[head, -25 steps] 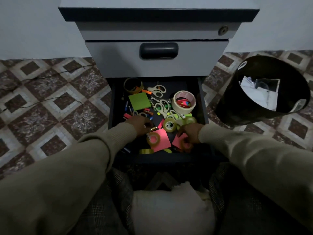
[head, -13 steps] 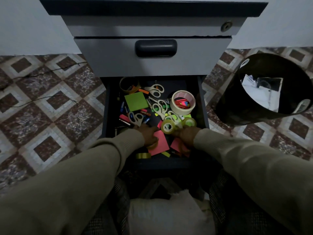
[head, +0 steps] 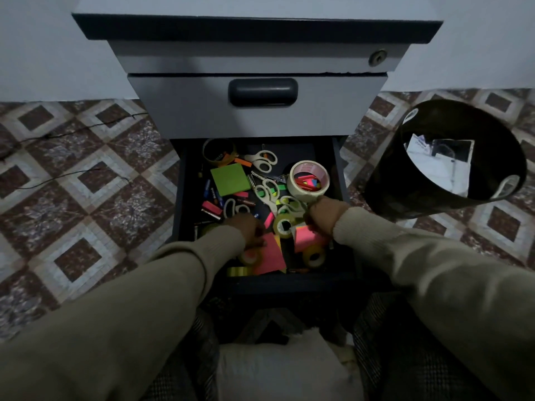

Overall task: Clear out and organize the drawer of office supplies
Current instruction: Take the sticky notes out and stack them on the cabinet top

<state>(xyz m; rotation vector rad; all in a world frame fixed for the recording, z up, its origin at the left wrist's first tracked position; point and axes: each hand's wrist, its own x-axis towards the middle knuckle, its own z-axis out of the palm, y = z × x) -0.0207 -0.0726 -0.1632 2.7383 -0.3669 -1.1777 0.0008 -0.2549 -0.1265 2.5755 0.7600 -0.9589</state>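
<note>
The drawer (head: 185,198) stands pulled out at the centre of the frame, below a closed drawer front with a dark handle (head: 263,91); its dark side walls hem in a crowded heap of supplies, with little bare floor showing except a strip at the back, upper right of the drawer. The left hand (head: 249,229) lies low at the drawer's lower left, fingers down on the upper edge of a pink pad (head: 269,256); whether they grip it I cannot tell. The right hand (head: 323,215) reaches in at the lower right, fingers curled at the top edge of a second pink pad (head: 306,238), seemingly pinching it. Between the hands sits a small tape roll (head: 284,226); a bigger tape roll (head: 309,180) stands just above the right hand, close to the right wall. A green pad (head: 230,179) and scissors (head: 263,161) lie toward the back. A dark bin (head: 405,186) stands on the tiled floor at the right of the frame, beside the drawer.
</note>
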